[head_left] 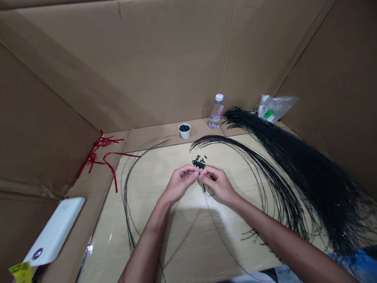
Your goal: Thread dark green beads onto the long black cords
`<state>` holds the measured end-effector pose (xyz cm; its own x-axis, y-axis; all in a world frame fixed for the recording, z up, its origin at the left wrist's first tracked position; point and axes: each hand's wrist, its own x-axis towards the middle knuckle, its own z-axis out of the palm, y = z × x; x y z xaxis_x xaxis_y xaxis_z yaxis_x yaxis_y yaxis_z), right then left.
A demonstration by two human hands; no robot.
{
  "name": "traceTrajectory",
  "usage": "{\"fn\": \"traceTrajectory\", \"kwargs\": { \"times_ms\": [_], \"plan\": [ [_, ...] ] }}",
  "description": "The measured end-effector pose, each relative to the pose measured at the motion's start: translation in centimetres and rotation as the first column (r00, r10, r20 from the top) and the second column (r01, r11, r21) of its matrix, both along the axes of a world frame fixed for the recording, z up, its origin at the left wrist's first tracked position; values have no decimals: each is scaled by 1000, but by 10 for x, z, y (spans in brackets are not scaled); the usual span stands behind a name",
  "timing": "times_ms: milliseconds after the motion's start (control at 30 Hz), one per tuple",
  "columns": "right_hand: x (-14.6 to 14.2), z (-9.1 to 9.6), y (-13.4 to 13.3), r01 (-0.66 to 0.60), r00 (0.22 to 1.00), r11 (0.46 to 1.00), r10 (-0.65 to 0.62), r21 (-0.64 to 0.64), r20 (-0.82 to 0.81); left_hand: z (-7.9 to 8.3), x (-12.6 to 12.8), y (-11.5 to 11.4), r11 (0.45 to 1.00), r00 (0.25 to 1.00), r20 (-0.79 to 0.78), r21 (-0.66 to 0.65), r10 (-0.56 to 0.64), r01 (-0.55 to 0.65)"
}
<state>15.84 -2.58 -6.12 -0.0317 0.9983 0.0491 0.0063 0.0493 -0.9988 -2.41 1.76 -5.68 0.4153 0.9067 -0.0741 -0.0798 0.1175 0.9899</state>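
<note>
My left hand (180,181) and my right hand (217,183) meet fingertip to fingertip over a pale wooden board (188,236). Both are pinched closed. A thin black cord (219,236) hangs from my right hand's pinch and runs back toward me, with a small dark bead on it just below the fingers. What my left fingertips hold is too small to name. A little heap of dark beads (199,161) lies on the board just beyond my fingers.
A small white cup of dark beads (184,130) and a water bottle (216,111) stand at the back. A thick bundle of black cords (309,177) fans over the right side. Looped cords (127,188) lie left, near red ribbons (101,157). A white power bank (55,231) lies front left. Cardboard walls surround everything.
</note>
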Motion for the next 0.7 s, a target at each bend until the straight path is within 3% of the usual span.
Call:
{"fn": "traceTrajectory", "kwargs": {
  "times_ms": [233, 700],
  "plan": [
    [-1, 1, 0, 9, 1000, 1000, -9, 5, -9, 6, 0, -1, 1000, 1000, -2, 4, -14, 14],
    [0, -3, 0, 2, 1000, 1000, -2, 2, -5, 2, 0, 0, 999, 999, -41, 31, -19, 20]
  ]
}}
